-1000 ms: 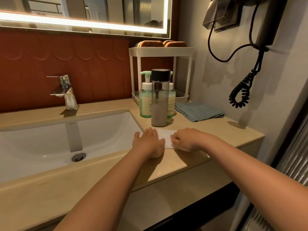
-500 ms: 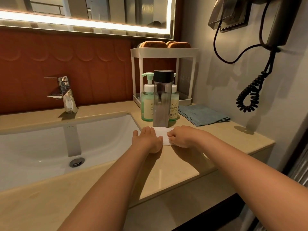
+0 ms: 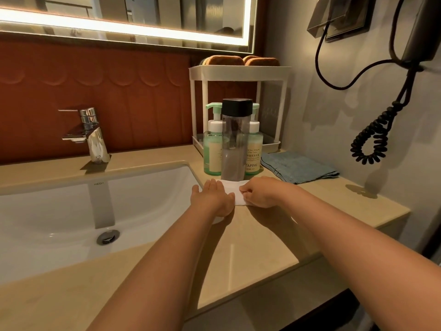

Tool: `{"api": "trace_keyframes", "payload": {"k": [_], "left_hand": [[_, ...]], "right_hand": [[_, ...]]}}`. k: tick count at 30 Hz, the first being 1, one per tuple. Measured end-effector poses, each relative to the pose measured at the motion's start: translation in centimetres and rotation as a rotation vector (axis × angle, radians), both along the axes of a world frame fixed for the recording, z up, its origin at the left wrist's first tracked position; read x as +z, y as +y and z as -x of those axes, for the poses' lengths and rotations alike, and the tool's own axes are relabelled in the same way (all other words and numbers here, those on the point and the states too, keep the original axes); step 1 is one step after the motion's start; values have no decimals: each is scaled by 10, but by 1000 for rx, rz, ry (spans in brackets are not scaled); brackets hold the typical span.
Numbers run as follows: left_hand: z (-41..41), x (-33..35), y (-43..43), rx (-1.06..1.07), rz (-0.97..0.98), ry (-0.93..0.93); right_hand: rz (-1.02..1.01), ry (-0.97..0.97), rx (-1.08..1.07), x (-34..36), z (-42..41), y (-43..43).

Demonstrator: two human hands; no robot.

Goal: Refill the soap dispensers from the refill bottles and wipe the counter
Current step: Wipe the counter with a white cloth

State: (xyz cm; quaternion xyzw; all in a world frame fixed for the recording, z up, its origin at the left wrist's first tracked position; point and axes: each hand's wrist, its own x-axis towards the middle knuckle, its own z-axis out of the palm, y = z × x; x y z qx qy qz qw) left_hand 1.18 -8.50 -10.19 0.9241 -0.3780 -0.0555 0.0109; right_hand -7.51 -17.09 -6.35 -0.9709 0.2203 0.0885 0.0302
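Hands are closer now: left hand (image 3: 213,199) lies flat on the white tissue (image 3: 235,192), right hand (image 3: 261,193) pinches it, probably folding before wiping

Your twelve o'clock
Clear black-capped refill bottle (image 3: 233,149) fronts two green pump dispensers (image 3: 212,155); white folded wipe (image 3: 235,191) at its six.

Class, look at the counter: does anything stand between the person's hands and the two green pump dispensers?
Yes. A clear bottle with a black cap stands upright right in front of both green pump dispensers, between them and the left hand and right hand on the white cloth.
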Motion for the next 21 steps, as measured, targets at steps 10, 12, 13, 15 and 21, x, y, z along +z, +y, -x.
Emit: {"api": "trace_keyframes", "payload": {"k": [10,12,13,15,21], "left_hand": [[-1,-2,2,3,4,4],[3,-2,4,2,4,-1],[6,-2,7,0,2,-2],[12,-2,12,-4,5,3],[39,2,37,-48,-9,-7]], "right_hand": [[7,-7,-13,0,4,4],[23,0,-6,0,7,7],[27,5,-5,1,10,10],[35,17,-3,2,17,16],[-16,-21,-8,4,50,35]]}}
